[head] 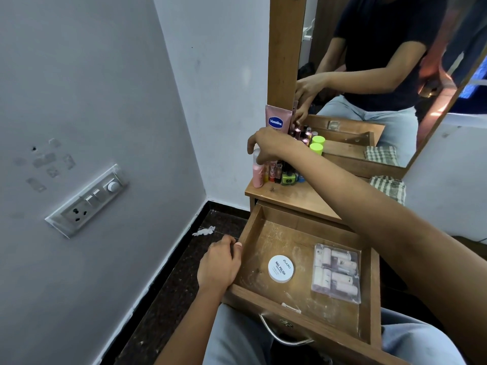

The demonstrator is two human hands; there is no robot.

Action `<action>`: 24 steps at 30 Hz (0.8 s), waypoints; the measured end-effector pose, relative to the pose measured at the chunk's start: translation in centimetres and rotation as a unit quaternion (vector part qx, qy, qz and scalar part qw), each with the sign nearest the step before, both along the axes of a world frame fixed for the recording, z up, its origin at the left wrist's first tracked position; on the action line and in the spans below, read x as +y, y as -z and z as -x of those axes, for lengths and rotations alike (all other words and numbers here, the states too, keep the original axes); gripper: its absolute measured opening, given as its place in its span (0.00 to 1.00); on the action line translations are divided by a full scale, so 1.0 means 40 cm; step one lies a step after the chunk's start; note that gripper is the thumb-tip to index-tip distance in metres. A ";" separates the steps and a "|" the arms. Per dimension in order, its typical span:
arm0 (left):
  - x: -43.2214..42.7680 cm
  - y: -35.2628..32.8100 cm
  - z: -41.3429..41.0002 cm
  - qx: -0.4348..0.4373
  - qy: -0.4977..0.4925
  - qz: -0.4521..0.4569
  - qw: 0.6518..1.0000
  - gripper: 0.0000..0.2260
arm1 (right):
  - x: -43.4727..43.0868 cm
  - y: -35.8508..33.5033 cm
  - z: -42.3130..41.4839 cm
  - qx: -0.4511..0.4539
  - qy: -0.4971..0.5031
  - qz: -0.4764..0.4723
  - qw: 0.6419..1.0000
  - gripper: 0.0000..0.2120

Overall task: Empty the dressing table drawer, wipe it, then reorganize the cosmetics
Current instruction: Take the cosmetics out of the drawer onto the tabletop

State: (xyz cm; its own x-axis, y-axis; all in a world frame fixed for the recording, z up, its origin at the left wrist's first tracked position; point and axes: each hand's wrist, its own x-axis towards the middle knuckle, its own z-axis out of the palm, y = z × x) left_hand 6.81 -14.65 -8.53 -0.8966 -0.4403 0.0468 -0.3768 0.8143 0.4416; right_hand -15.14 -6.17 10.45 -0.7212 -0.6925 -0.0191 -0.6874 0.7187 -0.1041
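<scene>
Two things remained in the drawer: a white tub and a clear packet. The emptying step looked unfinished. The right hand hung loosely open over the pink bottle on the tabletop, gripping nothing; the left hand clasped the drawer's side. Lifting the tub out seemed next.

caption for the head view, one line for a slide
Right hand sets bottles on the dressing table top; left hand rests on the open drawer.
</scene>
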 end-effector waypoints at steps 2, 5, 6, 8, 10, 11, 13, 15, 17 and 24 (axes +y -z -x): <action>-0.001 0.001 0.001 0.000 0.001 -0.001 1.000 0.13 | 0.000 0.000 0.002 -0.006 -0.003 0.000 1.000 0.15; -0.002 0.004 0.001 -0.001 0.002 -0.004 1.000 0.13 | 0.003 -0.002 0.001 0.005 0.009 0.011 1.000 0.13; -0.002 0.003 0.000 -0.002 0.001 -0.003 1.000 0.13 | 0.004 -0.002 0.001 0.009 0.012 0.015 1.000 0.12; -0.001 0.002 -0.001 -0.003 0.001 -0.001 1.000 0.13 | 0.006 -0.001 0.000 0.017 0.017 0.021 0.999 0.12; -0.001 0.003 0.000 -0.005 0.000 0.000 1.000 0.13 | 0.006 0.000 -0.002 0.023 0.020 0.026 0.999 0.12; -0.001 0.004 0.001 -0.006 0.000 0.000 1.000 0.13 | 0.006 0.001 -0.003 0.025 0.022 0.028 0.999 0.12; -0.001 0.004 0.002 -0.006 0.000 0.000 1.000 0.13 | 0.006 0.002 -0.005 0.029 0.023 0.028 0.999 0.12; -0.001 0.004 0.003 -0.006 0.000 0.000 1.000 0.13 | 0.008 0.001 -0.009 0.036 0.028 0.030 0.998 0.11; 0.000 0.003 0.002 -0.004 0.000 -0.001 1.000 0.13 | 0.012 -0.001 -0.012 0.039 0.033 0.033 0.998 0.12; -0.001 0.003 0.001 -0.004 0.002 -0.001 1.000 0.13 | 0.018 0.003 -0.016 0.051 0.029 0.024 0.998 0.13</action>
State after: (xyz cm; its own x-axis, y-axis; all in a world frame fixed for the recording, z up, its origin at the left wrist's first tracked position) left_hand 6.76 -14.69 -8.67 -0.8986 -0.4370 0.0392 -0.3771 0.8150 0.4400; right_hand -14.51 -5.45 10.33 -0.7560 -0.6486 0.0884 -0.6543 0.7529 -0.0710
